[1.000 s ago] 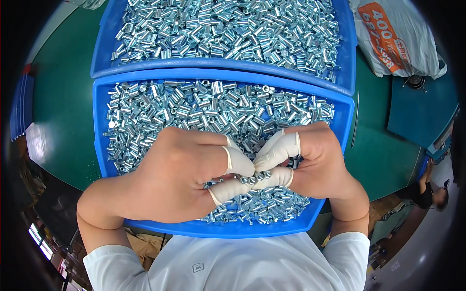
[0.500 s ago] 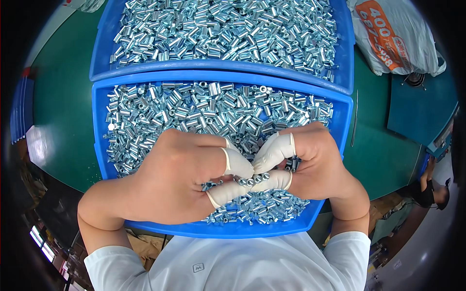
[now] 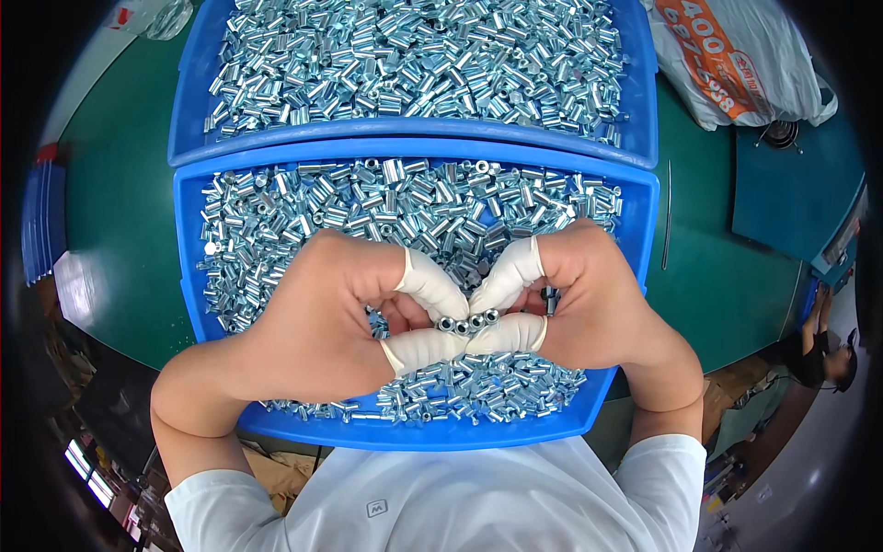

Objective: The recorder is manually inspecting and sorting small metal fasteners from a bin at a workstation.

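Both hands meet over the near blue bin (image 3: 189, 276), fingertips pressed together at centre. Left hand (image 3: 317, 317) is curled nearly closed, thumb and index in white finger cots (image 3: 432, 285), pinching one end of a short row of small metal sleeves (image 3: 467, 323). Right hand (image 3: 589, 294) mirrors it, also nearly closed, cotted thumb and index clamped on the other end of the same row. I count about four sleeves in the row, open ends facing up, side by side and touching, held between the upper and lower fingertips of both hands. Row sits just above the loose pile of identical silvery sleeves (image 3: 368, 207) filling the bin; can't tell whether it touches the pile. My other fingers are folded under and hidden. My forearms come in from the lower edge, wrists over the bin's near rim, white shirt (image 3: 414, 506) below. Second blue bin (image 3: 414, 129) butts against the far side of the first, also full of the same parts. Both bins sit on a green table (image 3: 120, 230). White printed bag (image 3: 745, 55) lies at far right on the table, well apart from my hands. Another person (image 3: 823, 354) is at the right edge, down low.
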Tool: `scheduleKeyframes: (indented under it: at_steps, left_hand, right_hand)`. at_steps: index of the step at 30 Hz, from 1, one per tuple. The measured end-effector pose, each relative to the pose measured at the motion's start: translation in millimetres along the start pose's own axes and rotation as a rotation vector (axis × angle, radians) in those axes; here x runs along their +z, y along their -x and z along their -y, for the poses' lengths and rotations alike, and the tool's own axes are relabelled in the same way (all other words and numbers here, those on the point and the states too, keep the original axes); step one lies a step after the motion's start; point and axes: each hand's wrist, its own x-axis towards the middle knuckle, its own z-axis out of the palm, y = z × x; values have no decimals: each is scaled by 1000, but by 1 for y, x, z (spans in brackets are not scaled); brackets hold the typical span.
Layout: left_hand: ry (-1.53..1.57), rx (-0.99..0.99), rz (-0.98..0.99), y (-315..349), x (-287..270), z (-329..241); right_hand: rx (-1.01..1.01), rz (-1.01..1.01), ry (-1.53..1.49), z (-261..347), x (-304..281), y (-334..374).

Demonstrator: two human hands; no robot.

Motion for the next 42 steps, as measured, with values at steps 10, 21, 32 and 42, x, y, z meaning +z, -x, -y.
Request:
scheduleKeyframes:
  at_steps: [10,21,32,42]
  left_hand:
    - [-39,0,30,1,-2,-1]
    - [-264,247,-43,-6,-3,2]
    - [-307,218,-461,-15,-9,0]
    - [-266,249,-832,-38,-55,6]
  right_hand:
    - [-67,17,2,-1,-1,-1]
    - [-261,-57,194,-2,-5,-6]
    - [-267,-517,-216,0,-17,-16]
    - [-368,-379,75,-11,-17,-13]
